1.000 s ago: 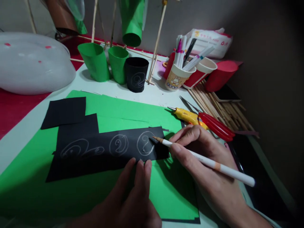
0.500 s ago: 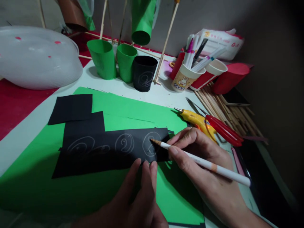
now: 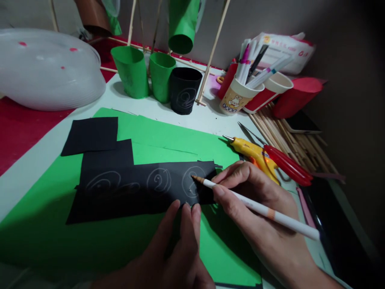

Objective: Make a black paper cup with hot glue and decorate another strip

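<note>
In my right hand (image 3: pixel 258 200) is a white marker pen (image 3: pixel 270 214) with a brown tip. That tip meets a circular yin-yang-like outline at the right end of a black paper strip (image 3: pixel 120 208). Other pale swirl outlines run along the strip to the left. My left hand (image 3: pixel 183 237) grips the strip's lower edge with its fingertips, below the right-hand outline. Under the strip lies a large green sheet (image 3: pixel 156 134). A black paper square (image 3: pixel 93 134) lies at the upper left, overlapping another black piece behind the strip.
Behind stand green paper cups (image 3: pixel 130 76) and a black paper cup (image 3: pixel 185 96) with a swirl. To the right are a rabbit-print cup (image 3: pixel 236 100) of markers, a yellow glue gun (image 3: pixel 249 148), red-handled scissors (image 3: pixel 285 164) and wooden sticks (image 3: pixel 276 140). A translucent bowl (image 3: pixel 51 76) sits left.
The view has shifted slightly, so the background things sit a little further right and higher. Both hands keep their grip, and the marker tip stays on the right-hand outline.
</note>
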Action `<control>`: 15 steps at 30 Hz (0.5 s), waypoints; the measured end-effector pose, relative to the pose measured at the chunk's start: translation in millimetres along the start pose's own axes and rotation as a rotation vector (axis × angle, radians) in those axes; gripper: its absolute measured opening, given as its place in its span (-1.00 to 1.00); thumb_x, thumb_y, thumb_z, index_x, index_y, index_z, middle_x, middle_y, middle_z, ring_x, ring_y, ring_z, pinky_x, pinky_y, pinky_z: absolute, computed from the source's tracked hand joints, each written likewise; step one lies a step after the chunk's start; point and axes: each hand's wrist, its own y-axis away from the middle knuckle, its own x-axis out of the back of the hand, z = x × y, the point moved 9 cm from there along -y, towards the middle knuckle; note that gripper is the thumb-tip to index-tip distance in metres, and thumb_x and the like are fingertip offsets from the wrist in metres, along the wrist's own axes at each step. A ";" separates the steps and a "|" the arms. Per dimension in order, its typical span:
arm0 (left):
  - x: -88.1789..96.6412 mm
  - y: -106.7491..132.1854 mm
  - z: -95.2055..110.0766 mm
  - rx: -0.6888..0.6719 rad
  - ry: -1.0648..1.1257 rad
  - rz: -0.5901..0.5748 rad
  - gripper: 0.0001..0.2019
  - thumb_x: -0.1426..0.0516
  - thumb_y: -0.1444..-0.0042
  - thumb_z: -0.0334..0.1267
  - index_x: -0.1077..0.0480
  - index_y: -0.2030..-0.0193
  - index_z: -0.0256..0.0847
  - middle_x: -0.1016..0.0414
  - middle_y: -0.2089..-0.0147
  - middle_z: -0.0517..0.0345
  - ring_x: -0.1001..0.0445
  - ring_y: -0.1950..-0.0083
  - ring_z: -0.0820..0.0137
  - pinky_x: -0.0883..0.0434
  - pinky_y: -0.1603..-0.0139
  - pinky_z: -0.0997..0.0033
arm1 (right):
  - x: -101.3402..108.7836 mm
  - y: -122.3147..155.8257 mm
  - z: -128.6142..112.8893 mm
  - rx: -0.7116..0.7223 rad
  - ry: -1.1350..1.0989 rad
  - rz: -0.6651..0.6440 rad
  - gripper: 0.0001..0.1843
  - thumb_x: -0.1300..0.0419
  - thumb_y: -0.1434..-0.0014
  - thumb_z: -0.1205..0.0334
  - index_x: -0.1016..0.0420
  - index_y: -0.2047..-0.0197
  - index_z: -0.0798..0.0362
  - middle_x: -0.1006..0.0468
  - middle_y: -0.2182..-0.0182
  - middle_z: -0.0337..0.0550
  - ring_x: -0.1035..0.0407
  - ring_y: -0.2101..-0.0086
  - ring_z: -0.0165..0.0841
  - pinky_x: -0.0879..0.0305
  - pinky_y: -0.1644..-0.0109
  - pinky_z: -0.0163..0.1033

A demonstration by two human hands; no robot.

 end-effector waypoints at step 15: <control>-40.0 25.0 16.2 0.059 0.018 -0.002 -0.73 -0.13 -0.30 -0.21 -0.40 -0.06 -0.29 -0.35 -0.34 -0.06 -0.32 -0.33 0.19 0.06 -0.57 -0.07 | -0.6 2.3 1.2 0.005 0.035 -0.004 -0.84 -0.29 -0.20 0.32 -0.42 0.40 -0.02 -0.54 0.40 -0.22 -0.40 0.42 -0.41 -0.34 0.42 -0.31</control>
